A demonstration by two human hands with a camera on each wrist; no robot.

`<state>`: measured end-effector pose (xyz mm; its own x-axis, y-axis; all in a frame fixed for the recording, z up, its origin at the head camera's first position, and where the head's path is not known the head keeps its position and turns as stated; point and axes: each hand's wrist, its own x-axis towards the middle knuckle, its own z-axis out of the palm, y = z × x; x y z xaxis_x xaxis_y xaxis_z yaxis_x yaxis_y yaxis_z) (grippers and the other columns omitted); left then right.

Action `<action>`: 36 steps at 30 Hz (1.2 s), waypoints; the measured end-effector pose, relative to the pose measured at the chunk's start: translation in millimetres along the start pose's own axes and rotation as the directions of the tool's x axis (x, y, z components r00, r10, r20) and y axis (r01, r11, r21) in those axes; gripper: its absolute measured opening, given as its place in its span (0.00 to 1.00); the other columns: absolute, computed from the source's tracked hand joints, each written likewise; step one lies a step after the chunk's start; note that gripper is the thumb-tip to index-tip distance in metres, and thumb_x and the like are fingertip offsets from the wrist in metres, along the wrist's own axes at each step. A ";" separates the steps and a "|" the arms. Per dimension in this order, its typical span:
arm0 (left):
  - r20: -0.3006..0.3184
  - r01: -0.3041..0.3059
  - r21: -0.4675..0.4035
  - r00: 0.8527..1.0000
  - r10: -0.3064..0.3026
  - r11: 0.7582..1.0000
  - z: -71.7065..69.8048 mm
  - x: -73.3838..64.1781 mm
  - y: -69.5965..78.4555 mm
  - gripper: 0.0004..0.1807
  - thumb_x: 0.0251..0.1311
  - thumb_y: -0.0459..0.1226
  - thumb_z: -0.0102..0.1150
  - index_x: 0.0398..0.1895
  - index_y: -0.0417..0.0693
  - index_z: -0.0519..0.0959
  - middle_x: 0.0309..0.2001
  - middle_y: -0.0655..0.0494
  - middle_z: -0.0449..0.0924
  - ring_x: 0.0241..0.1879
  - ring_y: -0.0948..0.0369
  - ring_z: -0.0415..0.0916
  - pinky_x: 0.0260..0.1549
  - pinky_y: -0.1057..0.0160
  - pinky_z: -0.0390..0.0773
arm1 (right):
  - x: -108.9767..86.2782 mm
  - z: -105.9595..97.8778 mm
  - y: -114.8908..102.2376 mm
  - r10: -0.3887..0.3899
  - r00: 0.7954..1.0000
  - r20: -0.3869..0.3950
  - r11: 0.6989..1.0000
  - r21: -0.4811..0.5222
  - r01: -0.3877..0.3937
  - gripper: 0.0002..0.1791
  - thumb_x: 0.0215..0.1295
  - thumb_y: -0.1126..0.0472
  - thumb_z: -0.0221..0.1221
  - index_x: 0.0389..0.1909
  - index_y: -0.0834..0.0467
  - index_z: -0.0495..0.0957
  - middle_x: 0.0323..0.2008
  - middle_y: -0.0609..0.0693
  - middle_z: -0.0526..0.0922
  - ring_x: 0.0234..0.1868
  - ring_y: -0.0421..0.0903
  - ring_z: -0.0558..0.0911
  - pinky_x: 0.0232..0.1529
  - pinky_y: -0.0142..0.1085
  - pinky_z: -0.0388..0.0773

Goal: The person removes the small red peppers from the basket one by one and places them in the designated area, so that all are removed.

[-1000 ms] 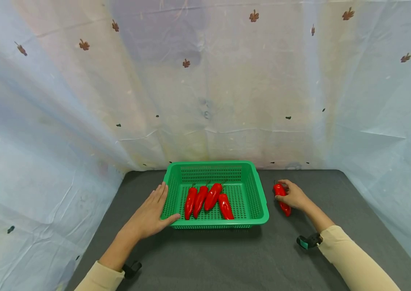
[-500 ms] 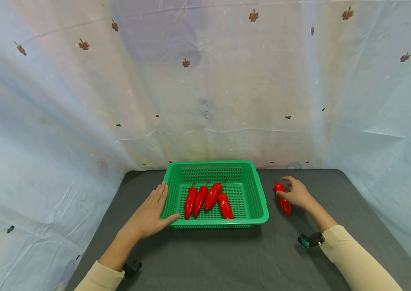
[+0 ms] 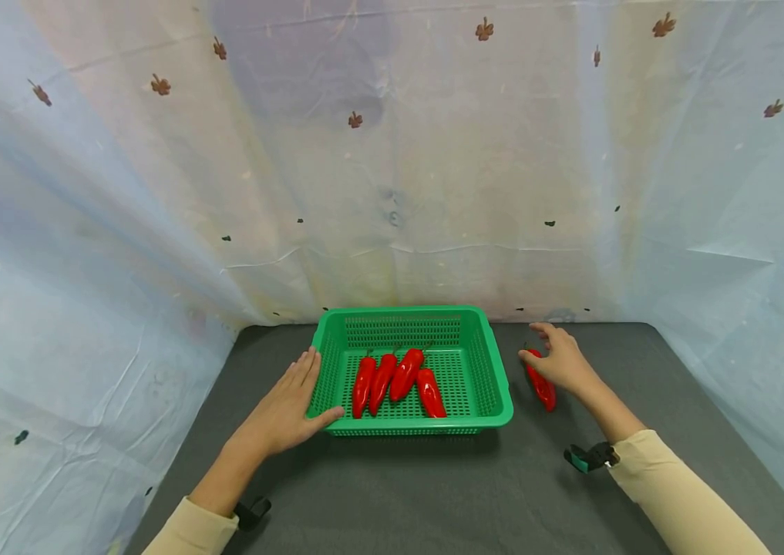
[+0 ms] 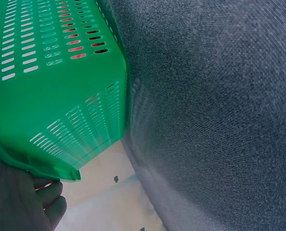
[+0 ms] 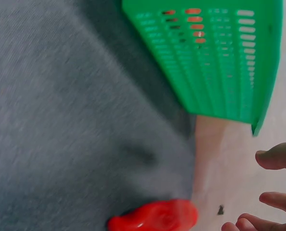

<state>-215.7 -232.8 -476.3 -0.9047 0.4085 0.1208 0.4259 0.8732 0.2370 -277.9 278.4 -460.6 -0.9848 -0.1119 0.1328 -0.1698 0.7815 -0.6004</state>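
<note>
A green plastic basket (image 3: 398, 425) stands on the dark table with several red chili peppers (image 3: 405, 375) lying in it. My left hand (image 3: 285, 410) rests along its left rim, fingers straight and the thumb by the front corner. The left wrist view has that hand (image 4: 18, 199) at the rim from low down. Right of the basket, one more red pepper (image 3: 543, 389) lies on the table. My right hand (image 3: 567, 366) is over its stem end, thumb and fingers spread apart, holding nothing. In the right wrist view a gap shows between the hand (image 5: 279, 199) and the pepper (image 5: 155, 216).
Dark grey cloth covers the table (image 3: 392, 501). A pale sheet (image 3: 392, 193) with small leaf marks hangs behind it and at both sides. Black straps (image 3: 589, 458) are on the wrists.
My right hand has let go of the pepper on the table, spread its fingers and risen slightly away. The left hand, the basket and its peppers are unchanged.
</note>
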 end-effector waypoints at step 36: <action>0.005 0.003 -0.014 1.000 -0.003 1.000 0.8 0.3 -0.8 0.61 0.73 0.70 0.52 0.87 0.34 0.42 0.87 0.38 0.38 0.86 0.43 0.39 0.83 0.41 0.48 | 3.8 32.0 -96.0 -0.241 0.970 -0.016 0.957 0.159 0.241 0.36 0.74 0.60 0.69 0.77 0.63 0.69 0.66 0.68 0.77 0.58 0.66 0.81 0.51 0.55 0.86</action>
<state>-216.4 -233.2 -477.2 -0.9059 0.4076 0.1149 0.4234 0.8705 0.2510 -266.5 183.3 -427.7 -0.9141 -0.2873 0.2862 -0.4053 0.6236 -0.6685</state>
